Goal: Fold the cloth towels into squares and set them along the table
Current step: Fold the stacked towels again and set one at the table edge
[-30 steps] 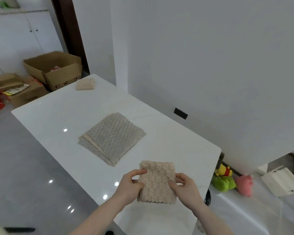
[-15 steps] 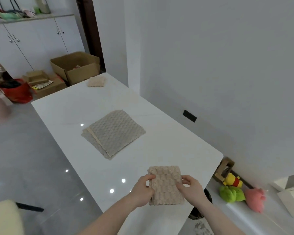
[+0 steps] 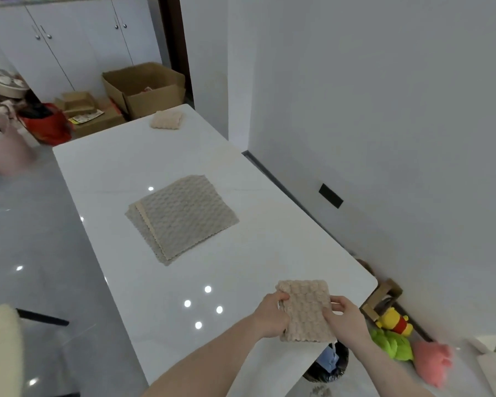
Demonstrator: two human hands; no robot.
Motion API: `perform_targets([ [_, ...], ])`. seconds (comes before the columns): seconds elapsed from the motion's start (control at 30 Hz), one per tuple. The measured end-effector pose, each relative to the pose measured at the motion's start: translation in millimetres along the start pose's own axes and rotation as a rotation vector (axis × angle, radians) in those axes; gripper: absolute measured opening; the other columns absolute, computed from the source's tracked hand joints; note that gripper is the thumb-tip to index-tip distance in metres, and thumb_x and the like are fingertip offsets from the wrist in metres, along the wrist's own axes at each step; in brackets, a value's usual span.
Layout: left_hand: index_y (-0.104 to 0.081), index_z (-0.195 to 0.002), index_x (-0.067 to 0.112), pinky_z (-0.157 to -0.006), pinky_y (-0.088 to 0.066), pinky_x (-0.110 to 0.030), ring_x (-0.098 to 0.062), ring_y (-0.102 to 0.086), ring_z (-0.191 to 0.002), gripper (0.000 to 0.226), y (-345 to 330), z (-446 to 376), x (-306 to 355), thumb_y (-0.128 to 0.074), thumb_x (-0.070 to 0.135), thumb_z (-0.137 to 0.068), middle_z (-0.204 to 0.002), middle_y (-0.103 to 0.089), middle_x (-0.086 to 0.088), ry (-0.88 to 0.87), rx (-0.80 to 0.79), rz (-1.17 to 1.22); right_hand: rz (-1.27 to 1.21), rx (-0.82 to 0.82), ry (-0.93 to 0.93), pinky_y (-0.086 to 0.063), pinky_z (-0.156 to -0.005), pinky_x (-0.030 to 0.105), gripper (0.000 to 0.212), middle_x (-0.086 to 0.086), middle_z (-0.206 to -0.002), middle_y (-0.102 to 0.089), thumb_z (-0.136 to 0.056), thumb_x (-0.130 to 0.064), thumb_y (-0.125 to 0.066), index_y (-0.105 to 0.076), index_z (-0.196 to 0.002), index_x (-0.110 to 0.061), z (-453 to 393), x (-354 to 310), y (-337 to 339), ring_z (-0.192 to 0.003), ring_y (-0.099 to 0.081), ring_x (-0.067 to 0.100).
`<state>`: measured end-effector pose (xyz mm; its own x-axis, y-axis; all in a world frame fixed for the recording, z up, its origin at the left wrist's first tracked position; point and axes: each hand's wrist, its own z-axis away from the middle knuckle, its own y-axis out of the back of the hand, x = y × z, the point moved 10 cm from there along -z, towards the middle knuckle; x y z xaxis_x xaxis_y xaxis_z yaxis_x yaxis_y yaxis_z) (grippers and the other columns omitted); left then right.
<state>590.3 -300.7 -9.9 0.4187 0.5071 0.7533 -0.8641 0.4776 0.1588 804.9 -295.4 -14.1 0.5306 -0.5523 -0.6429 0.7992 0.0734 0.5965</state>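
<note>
While the folded beige towel sits at the near right corner of the white worktop, I see both hands on it: the left hand grips its left edge, fingers curled over the top, and the right hand pinches its right edge. It's a thick, bubbly-textured pad, slightly taller than wide. Mid-worktop lies a stack of unfolded grey-beige towels, edges scalloped and fanned out of line. At the far end rests another folded towel, small and puffy.
</note>
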Motion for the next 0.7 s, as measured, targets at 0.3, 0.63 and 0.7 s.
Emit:
perform_targets([
  [0.3,-0.039,-0.151,0.011,-0.092,-0.036,-0.009,-0.009,-0.045,-0.119,0.054,-40.4,-70.2,40.4,-0.055,0.004,-0.100,-0.139,-0.041,0.003,0.035,0.005,0.058,0.114,-0.007,0.003,-0.048,-0.060,0.025,0.030,-0.005,-0.110,-0.066,-0.094,-0.025,-0.064,-0.063,-0.124,-0.022,-96.4,22.2,38.7,-0.088,-0.062,0.013],
  [0.63,-0.070,-0.088,0.028,-0.079,-0.051,-0.014,0.007,-0.062,-0.084,0.009,-59.3,-114.3,22.7,-0.069,0.020,-0.088,-0.091,-0.067,0.021,0.008,-0.025,-0.018,0.518,-0.167,0.254,-0.032,-0.118,0.036,0.057,0.002,-0.153,-0.041,-0.088,-0.012,-0.062,-0.052,-0.143,-0.023,-103.1,28.8,4.4,-0.139,-0.040,0.025],
  [0.7,-0.064,-0.086,0.029,-0.077,-0.047,-0.010,0.019,-0.057,-0.080,0.023,-51.2,-103.4,12.5,-0.064,0.008,-0.092,-0.081,-0.062,0.038,0.040,-0.021,-0.086,0.565,-0.242,0.266,-0.028,-0.119,0.034,0.054,-0.001,-0.155,-0.037,-0.090,-0.019,-0.060,-0.052,-0.143,-0.028,-91.6,30.2,-19.2,-0.141,-0.036,0.024],
])
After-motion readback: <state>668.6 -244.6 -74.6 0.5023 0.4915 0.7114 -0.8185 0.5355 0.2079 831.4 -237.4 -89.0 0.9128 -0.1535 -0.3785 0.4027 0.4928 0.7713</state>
